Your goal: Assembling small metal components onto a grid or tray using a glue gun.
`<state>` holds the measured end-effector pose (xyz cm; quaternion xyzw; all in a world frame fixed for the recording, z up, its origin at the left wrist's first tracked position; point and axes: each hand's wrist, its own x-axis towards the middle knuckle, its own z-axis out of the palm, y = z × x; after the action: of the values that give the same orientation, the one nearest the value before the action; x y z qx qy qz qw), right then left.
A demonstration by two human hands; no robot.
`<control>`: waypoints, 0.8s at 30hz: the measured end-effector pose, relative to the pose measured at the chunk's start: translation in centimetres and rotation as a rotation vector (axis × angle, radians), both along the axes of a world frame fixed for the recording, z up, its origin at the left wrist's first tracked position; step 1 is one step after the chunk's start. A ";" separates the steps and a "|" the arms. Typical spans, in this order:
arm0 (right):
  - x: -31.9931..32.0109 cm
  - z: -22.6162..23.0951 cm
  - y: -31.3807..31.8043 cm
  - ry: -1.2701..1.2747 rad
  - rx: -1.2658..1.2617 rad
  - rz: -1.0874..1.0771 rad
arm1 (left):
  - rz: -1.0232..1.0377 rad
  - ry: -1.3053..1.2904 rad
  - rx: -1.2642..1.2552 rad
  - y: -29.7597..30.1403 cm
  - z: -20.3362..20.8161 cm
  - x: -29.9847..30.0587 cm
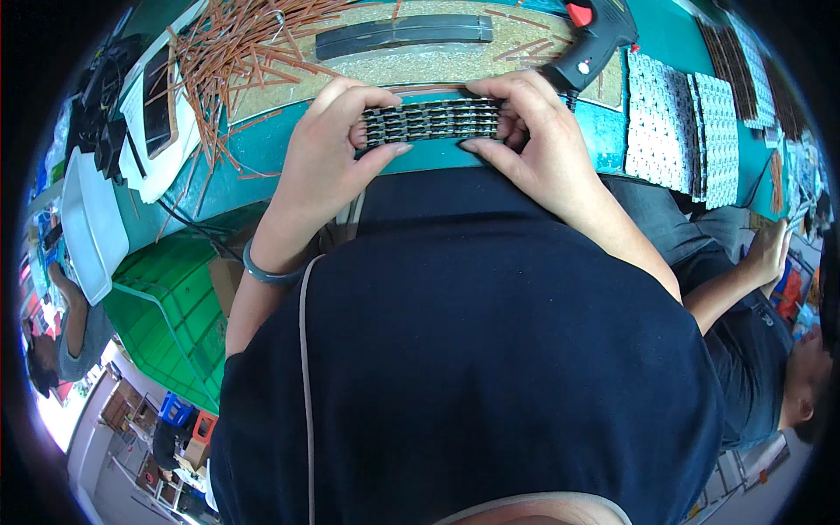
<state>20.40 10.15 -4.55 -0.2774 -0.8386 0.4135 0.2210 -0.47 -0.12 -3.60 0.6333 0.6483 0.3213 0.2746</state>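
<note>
My left hand [328, 144] and my right hand [534, 131] together grip a short curved section of black slatted track with metal strips [431, 120], held level just above the near edge of the teal table [262, 153]. Each hand pinches one end, thumbs below and fingers over the top. A dark bracelet [267, 273] circles my left wrist. My dark blue shirt fills the lower half of the view.
A longer black curved track piece [402, 33] lies on a speckled board, beside a heap of thin brown sticks [232, 52]. A black glue gun [591, 39] rests at upper right, near stacked patterned panels [682, 127]. A green crate [171, 311] stands left. Another person [752, 350] sits at right.
</note>
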 end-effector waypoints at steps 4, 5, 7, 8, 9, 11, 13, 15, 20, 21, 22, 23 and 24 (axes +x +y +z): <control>0.1 -0.3 -0.1 0.047 0.003 -0.023 | -0.016 0.005 -0.002 0.1 0.6 0.5; 0.1 -0.5 -0.1 0.050 0.012 -0.016 | -0.016 -0.002 0.022 0.2 0.7 0.8; 0.1 -0.7 -0.1 0.063 0.020 -0.018 | -0.017 -0.007 0.046 0.3 0.6 1.0; 0.1 -0.7 -0.1 0.065 0.020 -0.019 | -0.025 -0.027 0.044 0.4 0.3 0.8; 0.1 -0.6 -0.1 0.066 0.018 -0.029 | -0.032 -0.046 0.042 0.4 0.2 0.7; 0.1 -0.7 -0.3 0.067 0.014 -0.042 | -0.041 0.006 -0.011 0.6 0.8 0.4; 0.1 -0.6 -0.4 0.084 0.006 -0.091 | -0.049 0.057 -0.064 0.7 1.0 0.4; 0.1 -0.6 -0.2 0.076 0.000 -0.076 | -0.049 0.042 -0.043 0.9 0.9 0.5; 0.2 -0.7 -0.1 0.066 -0.001 -0.059 | -0.051 0.075 0.005 1.1 0.8 0.7; 0.2 -0.6 -0.1 0.059 0.005 -0.063 | -0.048 0.084 0.000 1.1 0.8 0.7; 0.1 -0.6 -0.1 0.051 0.011 -0.067 | -0.050 0.084 0.001 1.1 0.9 0.6; 0.1 -0.6 -0.1 0.051 0.012 -0.069 | -0.065 0.144 0.028 1.2 1.1 0.5; 0.1 -0.6 -0.2 0.056 0.010 -0.071 | -0.080 0.205 0.055 1.2 1.2 0.4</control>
<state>20.53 10.00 -5.11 -0.2944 -0.8237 0.4088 0.2602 -0.09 1.06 -2.42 0.6955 0.6381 0.2614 0.2021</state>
